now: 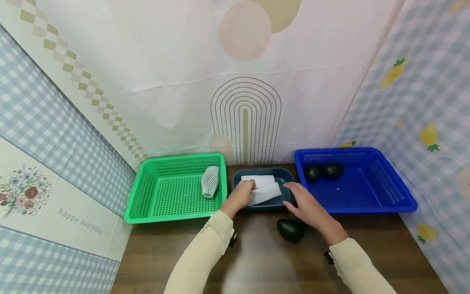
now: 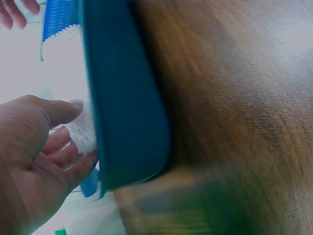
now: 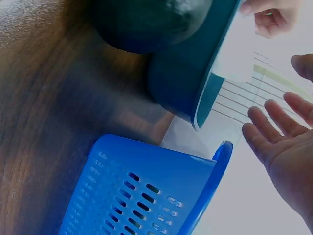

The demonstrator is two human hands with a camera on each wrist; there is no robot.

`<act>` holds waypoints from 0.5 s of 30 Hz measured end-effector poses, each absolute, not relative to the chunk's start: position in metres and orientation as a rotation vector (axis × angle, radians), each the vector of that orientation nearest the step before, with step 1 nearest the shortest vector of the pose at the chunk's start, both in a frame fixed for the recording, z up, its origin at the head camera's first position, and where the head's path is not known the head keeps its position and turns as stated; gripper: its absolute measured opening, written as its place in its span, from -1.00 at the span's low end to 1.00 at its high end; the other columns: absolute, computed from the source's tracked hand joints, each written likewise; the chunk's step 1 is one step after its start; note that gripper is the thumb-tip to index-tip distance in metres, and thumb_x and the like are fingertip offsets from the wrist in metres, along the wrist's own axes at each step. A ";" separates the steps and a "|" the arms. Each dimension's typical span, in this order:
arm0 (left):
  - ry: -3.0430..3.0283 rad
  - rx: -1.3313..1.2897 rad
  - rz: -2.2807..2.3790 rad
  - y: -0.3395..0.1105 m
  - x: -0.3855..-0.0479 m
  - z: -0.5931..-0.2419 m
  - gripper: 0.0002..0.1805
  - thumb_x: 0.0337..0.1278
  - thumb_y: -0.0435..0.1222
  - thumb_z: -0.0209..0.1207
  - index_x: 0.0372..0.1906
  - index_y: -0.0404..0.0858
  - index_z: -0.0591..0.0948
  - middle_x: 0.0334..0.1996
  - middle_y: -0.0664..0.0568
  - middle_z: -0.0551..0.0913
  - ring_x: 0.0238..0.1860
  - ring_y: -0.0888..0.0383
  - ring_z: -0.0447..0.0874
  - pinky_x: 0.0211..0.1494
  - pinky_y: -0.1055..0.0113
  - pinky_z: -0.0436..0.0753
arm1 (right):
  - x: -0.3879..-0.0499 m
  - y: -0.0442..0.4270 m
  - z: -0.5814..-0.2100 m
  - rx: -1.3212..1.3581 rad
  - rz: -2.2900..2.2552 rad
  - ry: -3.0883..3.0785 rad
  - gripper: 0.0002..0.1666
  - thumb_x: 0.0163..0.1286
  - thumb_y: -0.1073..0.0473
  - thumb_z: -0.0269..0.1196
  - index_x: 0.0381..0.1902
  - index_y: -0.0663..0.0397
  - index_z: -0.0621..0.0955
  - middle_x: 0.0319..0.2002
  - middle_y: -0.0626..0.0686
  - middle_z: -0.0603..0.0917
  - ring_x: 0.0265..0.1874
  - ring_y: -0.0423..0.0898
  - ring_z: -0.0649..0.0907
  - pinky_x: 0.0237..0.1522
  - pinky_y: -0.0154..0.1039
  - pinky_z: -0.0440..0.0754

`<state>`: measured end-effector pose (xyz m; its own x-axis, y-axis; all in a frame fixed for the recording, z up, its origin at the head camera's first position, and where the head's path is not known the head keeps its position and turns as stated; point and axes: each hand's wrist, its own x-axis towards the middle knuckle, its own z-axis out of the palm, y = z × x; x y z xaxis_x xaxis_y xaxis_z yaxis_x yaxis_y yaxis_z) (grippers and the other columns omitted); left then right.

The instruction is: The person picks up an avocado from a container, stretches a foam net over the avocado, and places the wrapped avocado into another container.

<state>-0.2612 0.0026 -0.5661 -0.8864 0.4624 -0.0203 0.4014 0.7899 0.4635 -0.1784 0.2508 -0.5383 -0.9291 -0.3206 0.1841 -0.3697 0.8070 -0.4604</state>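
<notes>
My left hand (image 1: pixel 241 195) pinches the left end of a white foam net sleeve (image 1: pixel 266 193) over the dark teal tray (image 1: pixel 238 174). In the left wrist view, thumb and fingers close on that foam net sleeve (image 2: pixel 68 73) beside the tray's wall (image 2: pixel 122 98). A second white foam net (image 1: pixel 258 179) lies in the tray behind it. My right hand (image 1: pixel 304 205) is held with fingers spread near the tray's right end, holding nothing; the right wrist view shows its open palm (image 3: pixel 293 156). An avocado (image 1: pixel 291 230) lies on the table just in front of the right hand.
On the left, a green basket (image 1: pixel 147 163) holds an avocado-sized white foam net piece (image 1: pixel 210 182). A blue basket (image 1: pixel 389 183) at the right contains two avocados (image 1: pixel 333 170). Patterned cloth (image 1: pixel 176 114) hangs behind the wooden table (image 1: pixel 257 261).
</notes>
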 end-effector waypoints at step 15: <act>2.839 0.791 1.045 -0.005 -0.238 -0.533 -0.89 0.35 -0.37 0.29 -0.13 -0.23 0.60 -0.12 -0.05 0.74 -0.10 0.12 0.68 0.04 0.22 0.70 | -0.189 0.248 -0.514 0.446 0.917 -2.716 -0.52 0.36 0.22 0.43 0.19 0.18 0.58 0.08 0.17 0.64 0.04 0.10 0.68 0.02 0.09 0.70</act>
